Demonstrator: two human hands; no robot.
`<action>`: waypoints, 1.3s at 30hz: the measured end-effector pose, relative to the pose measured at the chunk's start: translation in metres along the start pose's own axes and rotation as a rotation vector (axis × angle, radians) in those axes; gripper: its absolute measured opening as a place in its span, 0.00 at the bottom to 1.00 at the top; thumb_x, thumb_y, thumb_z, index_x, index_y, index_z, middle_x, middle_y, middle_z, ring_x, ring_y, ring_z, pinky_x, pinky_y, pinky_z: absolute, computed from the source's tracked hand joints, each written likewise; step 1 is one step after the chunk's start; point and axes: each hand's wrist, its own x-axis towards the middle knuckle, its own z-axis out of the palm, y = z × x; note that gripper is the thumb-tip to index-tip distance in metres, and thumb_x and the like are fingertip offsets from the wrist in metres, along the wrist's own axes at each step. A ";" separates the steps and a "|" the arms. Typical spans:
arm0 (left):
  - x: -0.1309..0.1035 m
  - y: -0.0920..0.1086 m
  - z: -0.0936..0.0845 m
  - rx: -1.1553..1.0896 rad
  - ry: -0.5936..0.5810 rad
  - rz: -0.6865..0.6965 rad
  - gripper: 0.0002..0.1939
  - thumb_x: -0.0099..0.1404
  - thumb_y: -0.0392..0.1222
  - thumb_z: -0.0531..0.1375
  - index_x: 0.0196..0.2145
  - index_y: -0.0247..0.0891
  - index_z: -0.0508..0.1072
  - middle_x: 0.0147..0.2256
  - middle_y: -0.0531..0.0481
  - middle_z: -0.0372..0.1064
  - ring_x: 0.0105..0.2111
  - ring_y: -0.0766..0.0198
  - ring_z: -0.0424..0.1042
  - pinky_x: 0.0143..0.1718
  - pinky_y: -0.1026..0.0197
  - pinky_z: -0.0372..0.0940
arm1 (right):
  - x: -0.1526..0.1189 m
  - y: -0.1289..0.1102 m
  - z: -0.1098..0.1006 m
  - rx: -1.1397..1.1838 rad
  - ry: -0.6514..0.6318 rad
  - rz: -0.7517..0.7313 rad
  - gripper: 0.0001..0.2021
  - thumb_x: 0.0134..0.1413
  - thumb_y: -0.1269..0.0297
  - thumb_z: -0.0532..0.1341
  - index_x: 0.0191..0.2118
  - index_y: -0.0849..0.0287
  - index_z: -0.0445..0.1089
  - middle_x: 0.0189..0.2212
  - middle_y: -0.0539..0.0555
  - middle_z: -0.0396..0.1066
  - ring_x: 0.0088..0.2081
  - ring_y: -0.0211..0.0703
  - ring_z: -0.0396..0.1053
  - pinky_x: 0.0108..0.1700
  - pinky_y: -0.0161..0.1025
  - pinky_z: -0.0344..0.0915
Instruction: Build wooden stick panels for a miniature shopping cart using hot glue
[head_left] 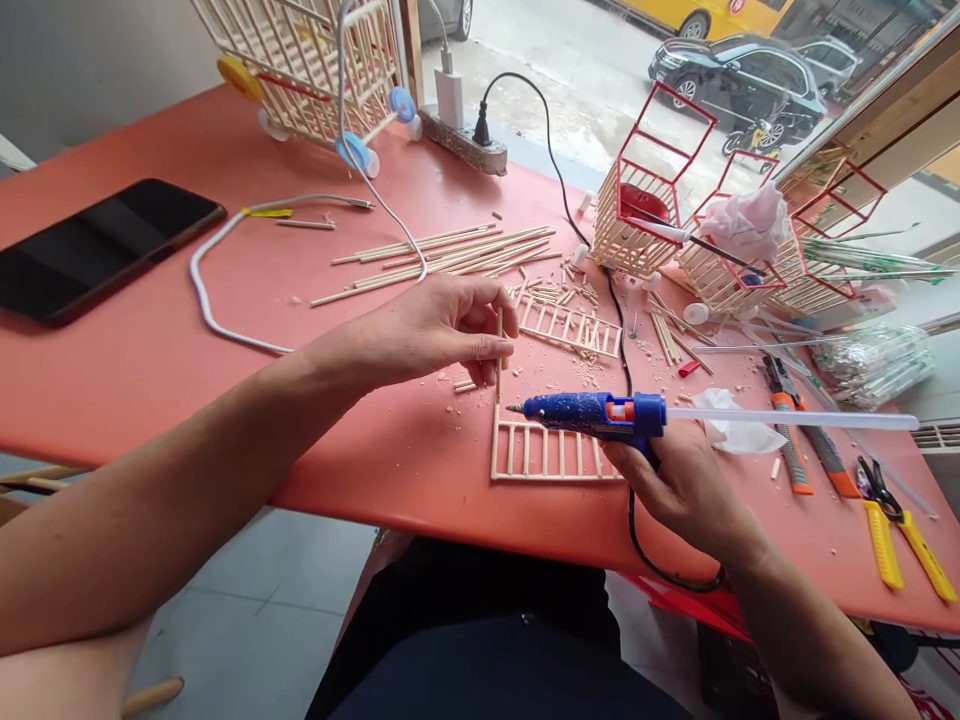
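Note:
Between thumb and fingers of my left hand [457, 325] a thin wooden stick [499, 378] is pinched, held upright. Its lower end meets the left corner of a ladder-like stick frame [555, 478] lying flat near the table's front edge; whether they are joined I cannot tell. My right hand [686, 485] is wrapped round the handle of a blue glue gun [592, 412]. The gun's nozzle points left, close to the stick's lower part, and a long clear glue stick [795, 417] juts from its back. Part of the frame is hidden behind the gun and my right hand.
A second ladder frame [574, 325] lies among cut bits beyond my hands, near long sticks [450, 255]. Small stick carts [637, 215] stand at the back right. Pliers [892, 520], a phone [105, 245], a white cable [202, 285] and a power strip [465, 140] share the table.

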 end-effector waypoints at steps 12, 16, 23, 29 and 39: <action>-0.004 0.006 0.010 0.018 0.009 -0.068 0.07 0.57 0.27 0.69 0.27 0.37 0.79 0.21 0.50 0.73 0.22 0.63 0.75 0.24 0.65 0.66 | -0.004 0.001 0.003 -0.008 -0.090 0.077 0.18 0.70 0.52 0.58 0.28 0.52 0.64 0.18 0.48 0.59 0.21 0.40 0.59 0.24 0.41 0.54; -0.006 0.006 0.011 0.040 0.033 -0.046 0.07 0.56 0.28 0.69 0.27 0.38 0.79 0.21 0.51 0.73 0.22 0.62 0.75 0.24 0.65 0.66 | -0.003 -0.003 0.003 0.016 -0.097 0.070 0.17 0.71 0.53 0.57 0.30 0.52 0.67 0.20 0.49 0.63 0.22 0.41 0.62 0.26 0.41 0.57; -0.009 0.005 0.012 0.202 0.047 0.032 0.06 0.56 0.29 0.67 0.29 0.39 0.79 0.21 0.53 0.73 0.22 0.64 0.75 0.24 0.67 0.64 | -0.002 -0.004 0.001 0.002 -0.063 0.048 0.16 0.70 0.56 0.59 0.28 0.52 0.65 0.19 0.48 0.63 0.21 0.40 0.59 0.24 0.41 0.53; -0.014 0.003 0.009 0.150 0.056 0.011 0.08 0.54 0.29 0.71 0.29 0.40 0.81 0.23 0.52 0.75 0.25 0.62 0.77 0.27 0.66 0.68 | -0.002 -0.003 0.000 -0.005 -0.083 0.057 0.18 0.70 0.54 0.59 0.27 0.52 0.64 0.18 0.48 0.64 0.19 0.39 0.58 0.23 0.41 0.52; -0.017 0.011 0.010 0.020 0.041 -0.118 0.14 0.53 0.19 0.68 0.27 0.38 0.81 0.24 0.53 0.74 0.27 0.63 0.76 0.29 0.67 0.64 | -0.004 -0.003 0.000 -0.033 -0.083 0.058 0.17 0.70 0.54 0.59 0.28 0.52 0.65 0.19 0.48 0.65 0.20 0.40 0.60 0.23 0.40 0.53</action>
